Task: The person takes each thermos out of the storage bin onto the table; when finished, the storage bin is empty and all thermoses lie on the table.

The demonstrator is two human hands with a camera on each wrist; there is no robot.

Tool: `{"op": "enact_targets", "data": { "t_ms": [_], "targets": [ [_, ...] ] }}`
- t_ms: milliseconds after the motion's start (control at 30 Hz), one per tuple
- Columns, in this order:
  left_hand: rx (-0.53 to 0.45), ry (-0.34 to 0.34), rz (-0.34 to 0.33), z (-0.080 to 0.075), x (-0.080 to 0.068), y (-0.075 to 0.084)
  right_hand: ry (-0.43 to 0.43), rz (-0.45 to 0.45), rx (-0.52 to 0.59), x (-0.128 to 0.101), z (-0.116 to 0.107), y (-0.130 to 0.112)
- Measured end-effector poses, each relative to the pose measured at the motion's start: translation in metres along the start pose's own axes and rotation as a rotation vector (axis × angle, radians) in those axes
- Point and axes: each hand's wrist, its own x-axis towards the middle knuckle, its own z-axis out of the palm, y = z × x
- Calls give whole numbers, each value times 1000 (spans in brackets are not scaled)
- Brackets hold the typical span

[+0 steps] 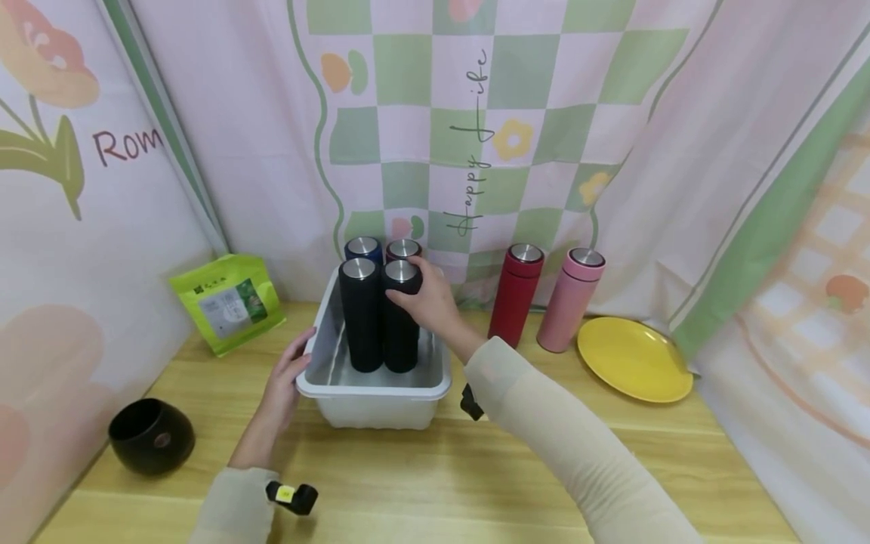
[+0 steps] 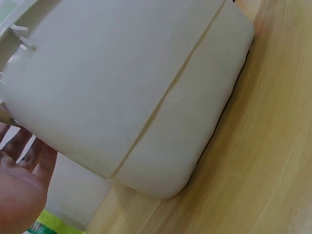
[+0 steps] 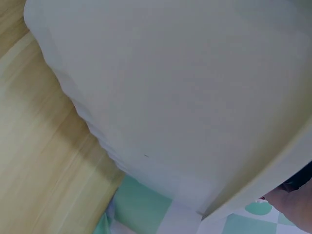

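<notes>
A yellow plate lies well right of a green pouch and black pot.

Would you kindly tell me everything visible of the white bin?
The white bin looks like smooth plastic, with rounded corners, a lipped rim and a line along its outer wall. It stands upright and open-topped on the wood-grain table, with four flasks inside. The left hand touches its left rim.

Beige sleeves — black wrist cameras
</notes>
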Motion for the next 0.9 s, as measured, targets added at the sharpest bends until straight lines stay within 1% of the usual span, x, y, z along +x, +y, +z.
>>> {"op": "enact_targets", "data": {
  "t_ms": [233,433,600,800,900],
  "targets": [
    [-2,4,-16,0,2,0,31,15,10,-5,-7,-2],
    [9,9,-29,0,0,1,33,31,54,-6,-22,-15],
    [18,-1,-34,1,-1,3,50,24,72,-7,-41,-29],
    [12,-3,-47,0,0,5,130,-26,116,-8,-67,-44],
    [10,-2,-40,0,0,4,171,-28,150,-8,-82,-50]
  ]
}}
